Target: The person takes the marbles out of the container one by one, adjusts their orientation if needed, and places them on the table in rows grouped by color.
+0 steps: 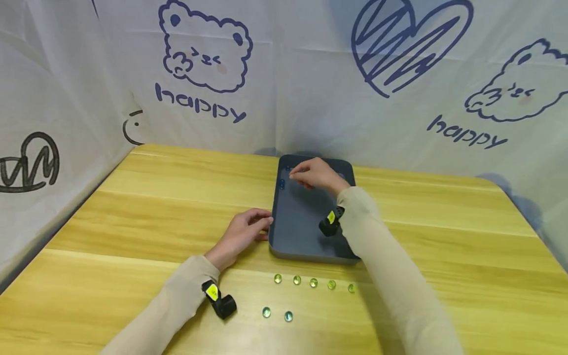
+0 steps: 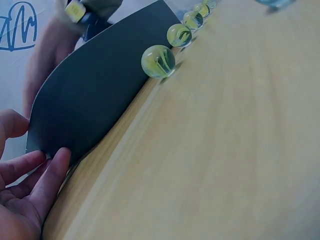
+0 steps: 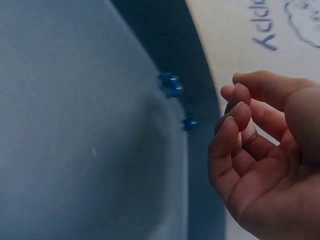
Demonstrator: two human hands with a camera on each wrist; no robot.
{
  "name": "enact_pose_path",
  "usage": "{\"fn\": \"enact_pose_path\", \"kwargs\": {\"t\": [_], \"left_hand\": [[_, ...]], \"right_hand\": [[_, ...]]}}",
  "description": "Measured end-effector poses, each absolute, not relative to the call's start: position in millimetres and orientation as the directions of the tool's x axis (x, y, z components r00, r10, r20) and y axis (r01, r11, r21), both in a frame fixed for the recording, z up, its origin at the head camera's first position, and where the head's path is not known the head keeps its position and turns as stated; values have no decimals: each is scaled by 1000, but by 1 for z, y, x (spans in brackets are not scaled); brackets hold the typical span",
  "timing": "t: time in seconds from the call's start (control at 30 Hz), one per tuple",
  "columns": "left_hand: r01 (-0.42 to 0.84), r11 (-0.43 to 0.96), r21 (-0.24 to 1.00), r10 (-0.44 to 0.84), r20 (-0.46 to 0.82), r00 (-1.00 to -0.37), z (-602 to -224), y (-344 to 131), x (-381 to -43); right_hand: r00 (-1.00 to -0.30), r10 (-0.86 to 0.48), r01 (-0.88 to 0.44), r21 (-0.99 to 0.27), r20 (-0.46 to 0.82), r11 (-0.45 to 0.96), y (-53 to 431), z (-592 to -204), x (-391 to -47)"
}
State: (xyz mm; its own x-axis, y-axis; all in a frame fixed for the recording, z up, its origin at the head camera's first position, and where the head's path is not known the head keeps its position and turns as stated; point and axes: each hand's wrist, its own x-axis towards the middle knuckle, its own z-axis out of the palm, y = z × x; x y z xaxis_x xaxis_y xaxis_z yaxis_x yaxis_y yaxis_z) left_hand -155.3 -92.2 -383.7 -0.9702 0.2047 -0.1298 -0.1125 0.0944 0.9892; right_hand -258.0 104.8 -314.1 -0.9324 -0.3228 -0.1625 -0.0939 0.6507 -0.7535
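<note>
A dark grey tray (image 1: 306, 222) lies on the wooden table. Over its far left part is my right hand (image 1: 314, 175), fingers loosely curled, with nothing visible between them in the right wrist view. Small blue marbles (image 3: 171, 85) sit inside the tray along its wall, close to that hand. My left hand (image 1: 241, 230) rests at the tray's left side; in the left wrist view its relaxed fingertips (image 2: 61, 156) touch the outer wall. Several yellow-green glass marbles (image 1: 313, 283) form a row in front of the tray. Two pale blue marbles (image 1: 266, 312) lie nearer to me.
The wooden table (image 1: 155, 212) stretches to both sides of the tray. Behind it hangs a white cloth (image 1: 301, 98) printed with bears, hearts and the word "happy". Each sleeve carries a black wrist camera (image 1: 220, 301).
</note>
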Motion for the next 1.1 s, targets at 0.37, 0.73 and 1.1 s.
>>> {"fn": "enact_pose_path", "kwargs": {"t": [0.37, 0.73, 1.1], "left_hand": [[-119, 73, 990, 203, -131, -970, -384, -84, -157], [-126, 93, 988, 213, -144, -966, -362, -86, -147], [-129, 63, 990, 195, -139, -971, -384, -92, -156]], "right_hand": [[-961, -213, 18, -807, -178, 591, 93, -347, -270], [-974, -203, -73, -716, -98, 694, 85, -353, -267], [-951, -296, -178, -635, -84, 752, 77, -352, -267]]}}
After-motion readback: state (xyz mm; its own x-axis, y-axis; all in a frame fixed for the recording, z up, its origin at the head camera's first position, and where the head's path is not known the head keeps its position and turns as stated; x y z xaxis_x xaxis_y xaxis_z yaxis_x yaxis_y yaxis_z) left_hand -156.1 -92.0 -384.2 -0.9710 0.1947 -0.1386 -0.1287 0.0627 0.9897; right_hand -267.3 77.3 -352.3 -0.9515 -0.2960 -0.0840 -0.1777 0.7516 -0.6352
